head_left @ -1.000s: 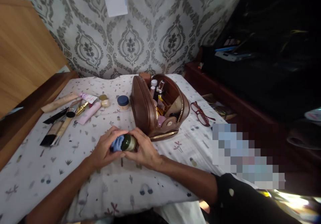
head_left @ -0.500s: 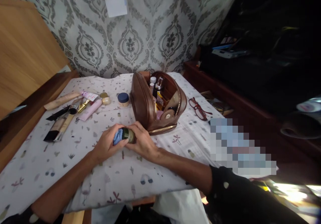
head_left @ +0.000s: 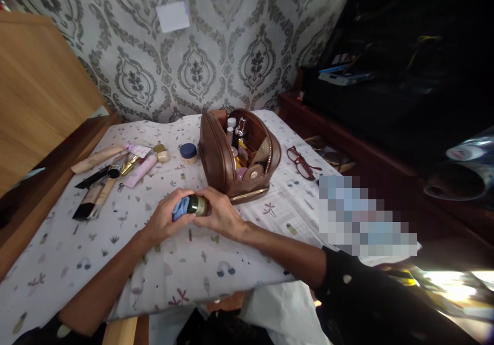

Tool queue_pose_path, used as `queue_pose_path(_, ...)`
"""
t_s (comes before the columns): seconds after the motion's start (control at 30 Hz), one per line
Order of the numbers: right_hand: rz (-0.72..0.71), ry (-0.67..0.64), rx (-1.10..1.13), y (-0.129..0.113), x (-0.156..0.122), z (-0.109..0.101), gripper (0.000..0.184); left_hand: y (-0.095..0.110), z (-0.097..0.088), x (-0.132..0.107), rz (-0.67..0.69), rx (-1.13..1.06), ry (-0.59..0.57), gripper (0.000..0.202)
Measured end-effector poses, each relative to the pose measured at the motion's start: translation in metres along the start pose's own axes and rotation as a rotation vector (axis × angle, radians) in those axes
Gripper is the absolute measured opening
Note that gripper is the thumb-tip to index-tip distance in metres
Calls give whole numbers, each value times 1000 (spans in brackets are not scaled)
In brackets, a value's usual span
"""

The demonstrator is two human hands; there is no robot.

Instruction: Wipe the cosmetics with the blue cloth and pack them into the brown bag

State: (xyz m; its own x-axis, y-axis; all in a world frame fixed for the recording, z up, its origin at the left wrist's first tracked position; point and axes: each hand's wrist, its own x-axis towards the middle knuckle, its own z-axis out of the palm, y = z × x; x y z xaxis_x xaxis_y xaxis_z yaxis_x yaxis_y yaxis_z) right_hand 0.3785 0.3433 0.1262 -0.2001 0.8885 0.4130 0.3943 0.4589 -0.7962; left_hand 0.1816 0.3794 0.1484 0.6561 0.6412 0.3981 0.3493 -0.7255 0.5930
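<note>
A small dark green jar (head_left: 197,205) is held between both hands just above the patterned tablecloth (head_left: 127,262). My left hand (head_left: 164,220) presses a blue cloth (head_left: 180,209) against the jar's left end, fingers closed round it. My right hand (head_left: 222,214) grips the jar from the right, fingers wrapped round it. Just behind my hands stands an open brown leather cosmetic bag (head_left: 218,162) with several bottles upright inside.
Tubes, brushes and small pots (head_left: 116,167) lie at the left of the cloth, with a blue-lidded jar (head_left: 189,152) beside the bag. Red glasses (head_left: 301,162) lie to the bag's right. A wooden panel (head_left: 38,92) rises at left; dark furniture (head_left: 386,128) is at right.
The hands and jar stay together in front of the bag; the blue cloth has shifted slightly on the jar. The view has drifted a little, so everything sits higher and further left.
</note>
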Motion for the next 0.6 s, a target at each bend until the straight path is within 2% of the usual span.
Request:
queue_pose_path(0.13, 34, -18, 31, -3, -2, -1, 40, 0, -2, -1, 25, 5, -13, 37)
queue_pose_path(0.27, 18, -22, 34, -11, -5, -7, 45, 13, -8, 3, 67, 87, -1, 36)
queue_pose_path(0.4, -64, -51, 60, -30, -6, -23, 55, 32, -18, 12, 156, 188, 72, 36)
queue_pose_path(0.6, -106, -20, 13, -59, -9, -52, 57, 57, -28, 30, 292, 341, 161, 39)
